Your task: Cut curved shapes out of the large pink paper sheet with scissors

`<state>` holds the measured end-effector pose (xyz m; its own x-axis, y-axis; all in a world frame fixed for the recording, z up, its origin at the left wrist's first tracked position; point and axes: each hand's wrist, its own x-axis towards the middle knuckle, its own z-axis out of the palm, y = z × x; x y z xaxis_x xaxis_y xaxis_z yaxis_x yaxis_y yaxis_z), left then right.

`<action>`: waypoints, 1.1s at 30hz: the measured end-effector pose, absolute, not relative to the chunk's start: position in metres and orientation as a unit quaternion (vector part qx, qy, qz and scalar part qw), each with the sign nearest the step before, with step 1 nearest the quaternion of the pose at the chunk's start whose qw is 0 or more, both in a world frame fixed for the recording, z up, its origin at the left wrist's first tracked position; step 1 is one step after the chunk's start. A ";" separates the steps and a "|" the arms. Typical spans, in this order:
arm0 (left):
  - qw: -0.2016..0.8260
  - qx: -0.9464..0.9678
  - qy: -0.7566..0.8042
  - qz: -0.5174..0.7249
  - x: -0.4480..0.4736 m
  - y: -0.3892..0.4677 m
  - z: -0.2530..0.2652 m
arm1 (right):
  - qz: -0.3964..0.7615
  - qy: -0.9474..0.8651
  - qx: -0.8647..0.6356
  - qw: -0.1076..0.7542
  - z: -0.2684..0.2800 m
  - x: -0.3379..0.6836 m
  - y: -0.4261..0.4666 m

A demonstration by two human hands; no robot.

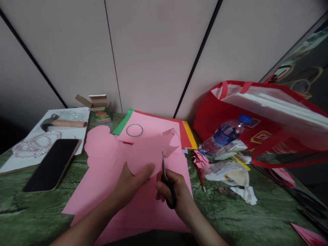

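Note:
My right hand (176, 189) grips black-handled scissors (171, 198), with the blades pointing away from me at the edge of a pink paper sheet (146, 153). My left hand (134, 181) pinches that sheet, thumb on top and the other fingers mostly hidden beneath. A curled strip of pink paper (172, 140) rises past the scissor tips. Under both hands lie more pink sheets (102, 191). To the left rests a stack of scalloped pink paper cutouts (99, 145). A thin ring (134, 130) lies on the pink paper beyond my hands.
At left are a phone (52, 165), a hammer (66, 123), bead strands (38, 143) and an opened small box (101, 112). At right, a water bottle (224, 133) leans by a red bag (212, 106), near crumpled wrappers (230, 172) and a red pencil (201, 177). A wall panel (151, 61) stands behind.

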<state>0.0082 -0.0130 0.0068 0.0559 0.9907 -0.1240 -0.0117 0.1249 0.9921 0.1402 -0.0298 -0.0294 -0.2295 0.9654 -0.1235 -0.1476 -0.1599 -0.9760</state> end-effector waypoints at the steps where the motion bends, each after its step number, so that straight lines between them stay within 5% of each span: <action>1: 0.541 0.473 0.517 0.465 0.006 -0.012 0.002 | 0.628 -0.470 -0.432 0.446 -0.030 0.140 -0.030; 33: 0.488 0.475 0.596 0.425 0.014 -0.018 0.012 | 0.631 -0.472 -0.409 0.460 -0.029 0.141 -0.029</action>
<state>0.0144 -0.0177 0.0122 -0.0716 0.9815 -0.1776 0.1516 0.1867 0.9707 0.1408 -0.0295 -0.0294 -0.2422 0.9668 -0.0819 -0.1943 -0.1311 -0.9721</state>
